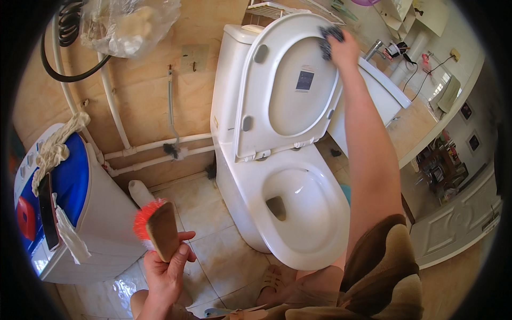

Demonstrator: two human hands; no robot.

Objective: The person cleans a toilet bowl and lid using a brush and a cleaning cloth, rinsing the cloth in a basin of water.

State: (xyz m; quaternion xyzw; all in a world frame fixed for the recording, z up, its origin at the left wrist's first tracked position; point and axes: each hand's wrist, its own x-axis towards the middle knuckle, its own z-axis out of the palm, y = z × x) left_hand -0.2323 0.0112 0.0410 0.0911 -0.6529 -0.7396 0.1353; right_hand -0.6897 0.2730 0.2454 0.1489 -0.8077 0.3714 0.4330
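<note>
My left hand [166, 274] grips a scrubbing brush [164, 232] with a wooden back and red bristles, held above the tiled floor. My right arm reaches up to the raised toilet seat [256, 92]. In my right hand [346, 49] is a dark, crumpled cloth or scouring pad [328, 46], blurred, against the seat's upper right rim. Behind the seat stands the raised lid [294, 108], which bears a printed label. Below, the white toilet bowl [320, 216] lies uncovered, with a little water at its drain.
A washing machine [108, 224] at left carries a phone [48, 216], a red object [25, 219] and a braided cloth [56, 148]. White pipes [168, 144] run along the wall. A washbasin [386, 88] stands right of the toilet. A plastic bag [128, 28] hangs upper left.
</note>
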